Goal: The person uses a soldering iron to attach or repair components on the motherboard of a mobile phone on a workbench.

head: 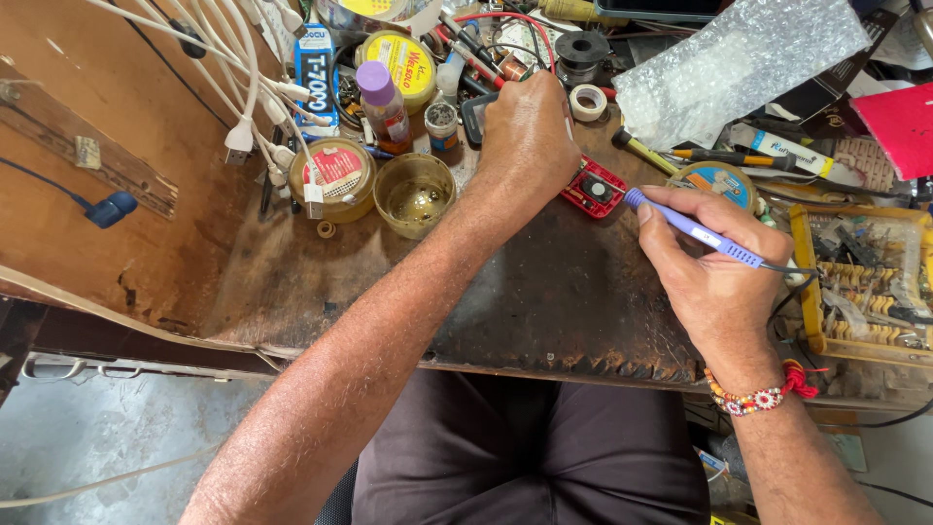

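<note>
Left hand: the left hand (530,131) is laid over the far side of the small red circuit board (594,188), fingers curled down; whether anything is pinched under them cannot be told.
Right hand: the right hand (714,267) is closed in a pen grip around the purple soldering iron (692,228), its tip pointed at the right edge of the board.
Board position: the red board lies flat on the dark tabletop (544,301), between the two hands, just beside a round blue-lidded tin (714,182).
Step done well: the board is best held still by the left hand while the iron is brought in at a low slant, the wrist rested on the tabletop for steadiness.
Cord: the iron's cable is trailed to the right, toward the yellow parts tray (860,282); slack should be kept off the board.
Edges: the near tabletop edge is worn and ragged, close under the right wrist.
Open room: bare surface is left only in front of the board; the far side is crowded with an open flux tin (415,194), a purple-capped bottle (382,102) and white charger cables (255,117).
</note>
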